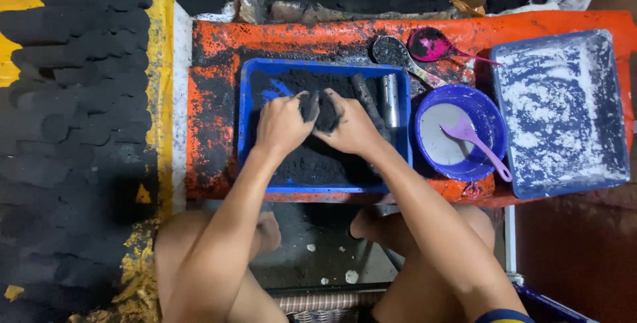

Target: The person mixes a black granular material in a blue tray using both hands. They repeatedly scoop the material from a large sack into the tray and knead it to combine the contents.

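2 hands: both are seen over a blue tray (pixel 247 130) filled with black powder.
Left hand (pixel 282 124): the fingers are curled closed around one side of a dark lump (pixel 318 110) of pressed black material.
Right hand (pixel 352 129): the fingers are closed on the other side of the same dark lump, so it is gripped between both hands.
Lump position: it is held just above the black powder (pixel 312 160), near the tray's middle.
Tray contents: a metal tube (pixel 390 100) and a black cylinder (pixel 366 100) are laid side by side at the tray's right end.
Surface: the tray is set on an orange sheet (pixel 212 97) smeared with black.
Right of tray: a purple bowl (pixel 488 124) of grey-white liquid is placed, with a lilac spoon (pixel 471 138) resting in it.
Far right: a second blue tray (pixel 600 107), dusted with white powder, is seen.
Behind bowl: a black-coated spoon (pixel 398 54) and a pink spoon (pixel 432 45) are laid on the sheet.
Left side: rows of black briquettes (pixel 79 97) are stacked on a yellow board (pixel 159 64).
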